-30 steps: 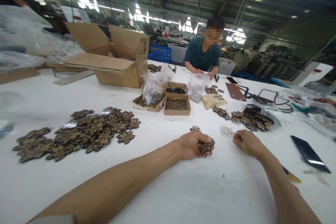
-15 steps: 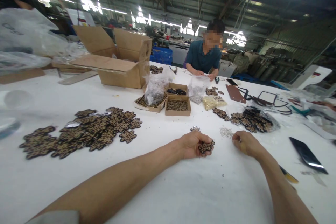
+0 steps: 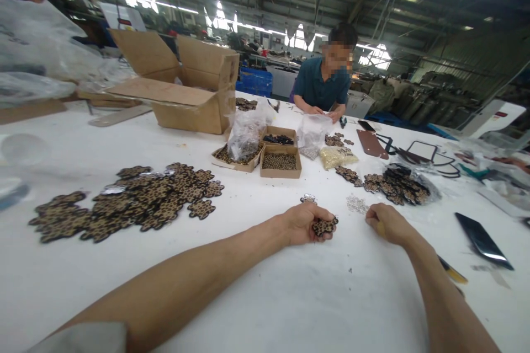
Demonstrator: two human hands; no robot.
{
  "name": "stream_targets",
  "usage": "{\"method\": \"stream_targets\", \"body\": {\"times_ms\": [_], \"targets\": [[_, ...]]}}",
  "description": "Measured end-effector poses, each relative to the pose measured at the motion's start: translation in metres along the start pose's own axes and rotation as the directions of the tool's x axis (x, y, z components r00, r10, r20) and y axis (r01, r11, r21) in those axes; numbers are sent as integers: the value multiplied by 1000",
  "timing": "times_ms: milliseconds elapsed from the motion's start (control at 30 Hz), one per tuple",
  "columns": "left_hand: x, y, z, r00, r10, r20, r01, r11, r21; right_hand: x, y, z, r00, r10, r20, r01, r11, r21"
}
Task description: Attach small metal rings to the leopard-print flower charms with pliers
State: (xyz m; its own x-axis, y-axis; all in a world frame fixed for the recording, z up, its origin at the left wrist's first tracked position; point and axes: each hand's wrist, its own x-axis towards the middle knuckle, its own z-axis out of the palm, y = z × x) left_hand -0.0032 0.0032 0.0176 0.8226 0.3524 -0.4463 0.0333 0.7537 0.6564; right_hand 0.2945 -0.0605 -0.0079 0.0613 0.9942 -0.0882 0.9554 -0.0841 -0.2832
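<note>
My left hand (image 3: 306,223) is closed on a leopard-print patch (image 3: 325,226) with a dark scalloped edge, thumb on top. Just beyond it lies another small patch (image 3: 308,199). My right hand (image 3: 387,223) has its fingers pinched together at the near right edge of a scatter of small silvery pieces (image 3: 356,204); whatever is between the fingertips is too small to make out. To the left spreads a large pile of leopard-print patches (image 3: 141,198).
Small boxes of metal pieces (image 3: 280,162) stand mid-table, near a large open carton (image 3: 186,113). Bagged patches (image 3: 399,185), a dark phone (image 3: 483,240) and a yellow-handled tool (image 3: 453,270) lie right. Across the table a person (image 3: 323,85) leans over.
The view has shifted slightly, so the table's things sit a little higher in the picture. Both hands keep nearly the same place and grip.
</note>
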Motion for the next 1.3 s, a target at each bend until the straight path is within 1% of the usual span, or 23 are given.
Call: {"method": "stream_targets", "body": {"times_ms": [167,333,633,700,767,800,833,867,900,933,967,1000,1033,1100,1200,1300], "targets": [[-1,-4,1,1000,-1,18,0,1000,16,-3,-2,3,1000,-23,12,24,1000,-18],[0,-7,1,1000,7,1,-7,1000,-22,-3,-1,3,999,-40,8,39,999,4],[1,-5,2,1000,24,-6,-24,999,27,-1,-5,2,1000,-18,-1,18,999,47],[-1,-5,4,999,29,-29,-28,999,20,-2,-9,0,1000,-23,-10,24,997,67],[-3,-5,7,997,57,-61,-56,998,13,-5,-19,-3,999,-43,-24,45,995,91],[-4,-5,9,994,83,-75,-82,997,16,-7,-27,-5,998,-60,-28,64,988,143],[-5,-4,11,989,115,-89,-113,993,27,-10,-36,-7,996,-83,-30,88,968,233],[-6,-4,12,983,152,-101,-148,988,47,-13,-46,-9,993,-111,-29,114,925,362],[-7,-3,14,975,192,-114,-184,980,76,-16,-58,-12,990,-141,-30,136,846,516],[-8,-1,16,966,228,-126,-215,971,109,-19,-69,-13,985,-167,-31,147,745,650],[-9,0,17,957,258,-135,-239,960,144,-22,-79,-15,983,-180,-35,146,651,745],[-10,1,18,949,283,-140,-258,950,175,-24,-88,-16,983,-178,-38,136,579,804],[-11,3,19,943,301,-143,-271,942,198,-26,-95,-16,985,-168,-32,117,528,841],[-12,5,19,936,321,-142,-285,931,227,-27,-104,-16,992,-129,-6,66,466,882],[-12,5,18,929,339,-151,-295,921,255,-27,-108,-14,996,-82,46,-8,409,913],[-10,4,17,917,361,-170,-305,909,285,-27,-110,-14,996,-66,68,-39,368,929]]}}
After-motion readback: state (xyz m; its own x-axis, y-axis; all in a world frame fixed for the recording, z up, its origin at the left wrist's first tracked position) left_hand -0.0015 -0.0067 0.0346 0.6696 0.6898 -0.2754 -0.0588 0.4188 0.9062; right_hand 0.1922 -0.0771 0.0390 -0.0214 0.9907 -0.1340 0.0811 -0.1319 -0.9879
